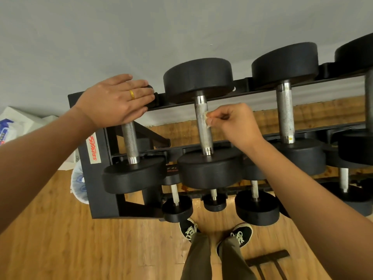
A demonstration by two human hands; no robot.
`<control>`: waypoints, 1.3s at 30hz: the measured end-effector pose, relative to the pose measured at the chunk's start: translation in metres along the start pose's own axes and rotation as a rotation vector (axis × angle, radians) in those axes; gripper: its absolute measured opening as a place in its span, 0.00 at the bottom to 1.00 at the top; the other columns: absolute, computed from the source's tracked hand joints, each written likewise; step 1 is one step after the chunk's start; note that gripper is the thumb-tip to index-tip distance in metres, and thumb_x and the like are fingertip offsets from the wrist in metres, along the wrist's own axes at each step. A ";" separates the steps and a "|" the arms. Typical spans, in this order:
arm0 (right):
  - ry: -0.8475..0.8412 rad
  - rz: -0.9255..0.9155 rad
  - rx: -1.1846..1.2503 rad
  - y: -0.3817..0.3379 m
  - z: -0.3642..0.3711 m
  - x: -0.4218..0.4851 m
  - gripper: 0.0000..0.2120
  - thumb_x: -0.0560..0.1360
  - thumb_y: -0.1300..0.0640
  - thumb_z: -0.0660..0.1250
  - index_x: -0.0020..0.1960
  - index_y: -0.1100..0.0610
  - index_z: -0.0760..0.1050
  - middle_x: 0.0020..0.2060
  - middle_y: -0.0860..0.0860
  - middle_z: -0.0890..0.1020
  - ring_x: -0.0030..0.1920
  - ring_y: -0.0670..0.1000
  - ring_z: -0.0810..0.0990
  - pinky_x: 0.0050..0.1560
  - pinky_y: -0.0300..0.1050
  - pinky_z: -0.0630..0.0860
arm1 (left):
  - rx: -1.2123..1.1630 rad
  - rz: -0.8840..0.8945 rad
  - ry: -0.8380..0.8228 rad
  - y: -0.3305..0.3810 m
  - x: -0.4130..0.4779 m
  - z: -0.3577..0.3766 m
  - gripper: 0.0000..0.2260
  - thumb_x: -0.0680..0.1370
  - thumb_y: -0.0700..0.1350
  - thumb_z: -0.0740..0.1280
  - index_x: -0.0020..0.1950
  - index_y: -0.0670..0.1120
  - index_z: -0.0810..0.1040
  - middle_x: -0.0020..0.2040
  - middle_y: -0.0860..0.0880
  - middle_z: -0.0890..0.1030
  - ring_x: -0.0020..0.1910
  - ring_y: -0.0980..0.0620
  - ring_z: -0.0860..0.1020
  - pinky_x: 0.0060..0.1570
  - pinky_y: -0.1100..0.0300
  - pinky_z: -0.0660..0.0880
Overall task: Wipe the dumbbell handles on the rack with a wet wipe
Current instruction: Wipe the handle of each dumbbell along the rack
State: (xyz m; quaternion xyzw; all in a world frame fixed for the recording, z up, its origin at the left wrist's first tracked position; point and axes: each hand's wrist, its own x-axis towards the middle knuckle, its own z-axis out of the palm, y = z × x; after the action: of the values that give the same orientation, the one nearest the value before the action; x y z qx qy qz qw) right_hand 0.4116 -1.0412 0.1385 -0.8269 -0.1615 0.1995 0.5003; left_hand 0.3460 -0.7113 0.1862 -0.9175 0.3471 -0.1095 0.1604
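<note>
Right hand (234,123) pinches wipe (206,116) against handle (202,124).

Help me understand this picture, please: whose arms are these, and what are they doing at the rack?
There is no machine here. A person wears a camera on the head, so the single picture looks down over their own arms. In front stands a black rack holding dumbbells. The right hand pinches a small wipe against the metal handle of the middle dumbbell. The left hand, fingers straight, rests on the far end of the left dumbbell. Below are their shoes on a wooden floor.
</note>
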 end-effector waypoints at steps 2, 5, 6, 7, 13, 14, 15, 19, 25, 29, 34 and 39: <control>-0.033 0.005 -0.014 0.003 0.000 -0.009 0.04 0.74 0.62 0.74 0.50 0.58 0.85 0.47 0.48 0.86 0.48 0.40 0.83 0.54 0.30 0.77 | -0.001 0.000 0.004 0.001 0.001 0.000 0.16 0.86 0.47 0.62 0.68 0.40 0.79 0.66 0.41 0.81 0.67 0.41 0.78 0.68 0.44 0.71; -0.119 0.027 -0.093 0.011 0.000 -0.032 0.02 0.73 0.60 0.76 0.46 0.56 0.86 0.46 0.47 0.87 0.48 0.38 0.83 0.58 0.37 0.79 | -0.013 -0.005 -0.018 0.001 0.001 -0.002 0.16 0.86 0.47 0.60 0.68 0.40 0.78 0.66 0.40 0.81 0.68 0.40 0.78 0.68 0.43 0.71; -0.137 0.040 -0.107 0.013 -0.001 -0.035 0.03 0.73 0.60 0.76 0.47 0.56 0.86 0.46 0.47 0.87 0.48 0.38 0.83 0.59 0.38 0.79 | -0.017 -0.009 -0.025 0.001 0.001 -0.002 0.17 0.87 0.48 0.59 0.68 0.39 0.78 0.66 0.39 0.81 0.68 0.40 0.78 0.69 0.42 0.71; -0.145 0.047 -0.109 0.013 -0.001 -0.033 0.04 0.72 0.60 0.77 0.47 0.56 0.86 0.46 0.47 0.87 0.47 0.39 0.84 0.59 0.39 0.79 | -0.020 -0.013 -0.030 0.001 0.002 -0.002 0.17 0.87 0.48 0.59 0.68 0.39 0.78 0.66 0.39 0.81 0.68 0.39 0.78 0.69 0.42 0.71; -0.056 0.034 -0.048 0.004 -0.001 -0.014 0.03 0.73 0.61 0.76 0.46 0.57 0.85 0.44 0.47 0.86 0.45 0.39 0.83 0.52 0.30 0.77 | -0.022 -0.014 -0.045 0.002 0.001 -0.003 0.17 0.87 0.48 0.60 0.69 0.40 0.78 0.67 0.39 0.80 0.68 0.40 0.77 0.69 0.42 0.71; -0.093 0.059 -0.063 0.006 -0.001 -0.019 0.03 0.72 0.61 0.77 0.46 0.57 0.85 0.43 0.46 0.86 0.45 0.39 0.83 0.50 0.28 0.76 | -0.022 -0.015 -0.044 0.002 0.002 -0.003 0.16 0.87 0.48 0.60 0.69 0.40 0.78 0.66 0.39 0.80 0.68 0.40 0.77 0.69 0.43 0.71; -0.148 0.098 -0.089 0.009 -0.003 -0.024 0.03 0.72 0.61 0.77 0.45 0.56 0.85 0.43 0.45 0.86 0.46 0.38 0.83 0.49 0.27 0.75 | -0.021 -0.015 -0.041 0.002 0.002 -0.003 0.16 0.86 0.48 0.60 0.69 0.40 0.78 0.66 0.39 0.81 0.68 0.40 0.77 0.69 0.43 0.71; -0.274 0.146 -0.189 0.011 -0.008 -0.032 0.05 0.71 0.59 0.78 0.45 0.52 0.85 0.41 0.40 0.84 0.45 0.37 0.82 0.52 0.29 0.74 | -0.038 -0.035 -0.061 0.003 0.001 -0.004 0.20 0.87 0.51 0.58 0.69 0.39 0.78 0.67 0.39 0.80 0.69 0.39 0.77 0.70 0.42 0.69; 0.042 0.083 0.071 -0.013 -0.008 -0.002 0.09 0.74 0.57 0.75 0.54 0.52 0.83 0.46 0.42 0.84 0.47 0.36 0.82 0.49 0.28 0.77 | -0.046 -0.039 -0.065 0.001 0.003 -0.003 0.21 0.87 0.53 0.57 0.69 0.39 0.78 0.67 0.39 0.80 0.69 0.39 0.77 0.70 0.42 0.69; 0.186 0.012 0.053 -0.023 0.009 0.017 0.09 0.75 0.57 0.75 0.54 0.56 0.85 0.46 0.46 0.86 0.46 0.40 0.83 0.52 0.35 0.80 | -0.032 -0.029 -0.043 0.001 0.002 -0.002 0.20 0.86 0.52 0.59 0.68 0.40 0.79 0.66 0.39 0.81 0.68 0.40 0.77 0.69 0.43 0.70; 0.234 -0.037 -0.023 -0.020 0.020 0.019 0.08 0.76 0.59 0.73 0.54 0.57 0.85 0.46 0.47 0.86 0.47 0.41 0.83 0.56 0.39 0.80 | -0.022 -0.025 -0.023 0.001 0.001 0.000 0.20 0.86 0.52 0.60 0.68 0.40 0.79 0.65 0.40 0.81 0.68 0.41 0.77 0.69 0.43 0.71; 0.110 -0.062 -0.227 -0.010 0.017 -0.012 0.04 0.76 0.59 0.73 0.50 0.57 0.85 0.46 0.49 0.85 0.46 0.43 0.82 0.53 0.37 0.78 | -0.030 -0.028 -0.037 0.000 0.000 0.001 0.20 0.87 0.52 0.58 0.69 0.40 0.78 0.66 0.39 0.80 0.69 0.40 0.76 0.70 0.42 0.70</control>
State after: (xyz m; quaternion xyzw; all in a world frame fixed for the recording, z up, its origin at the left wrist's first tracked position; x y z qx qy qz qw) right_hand 0.3926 -1.0295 0.1418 -0.8826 -0.1810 0.1187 0.4174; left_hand 0.3464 -0.7116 0.1850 -0.9265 0.3327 -0.0897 0.1516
